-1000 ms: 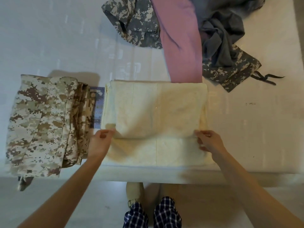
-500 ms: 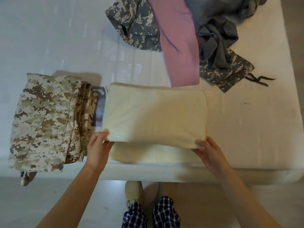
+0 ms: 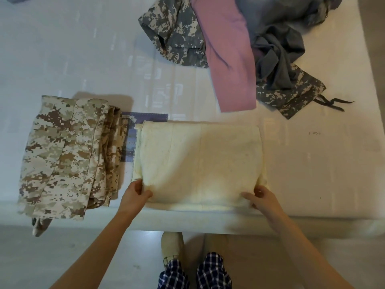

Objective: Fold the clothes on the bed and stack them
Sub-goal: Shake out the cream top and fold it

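Single head view, looking steeply down at bed (image 3: 62, 49) near edge, close range.

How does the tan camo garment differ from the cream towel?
Pattern: the tan camo garment is pixelated brown and beige; the cream towel is plain. Handling: the left hand and right hand grip the cream towel's near corners; nothing touches the tan camo garment. Place: the tan camo garment lies left of the cream towel. Shared: both are folded, on the bed.
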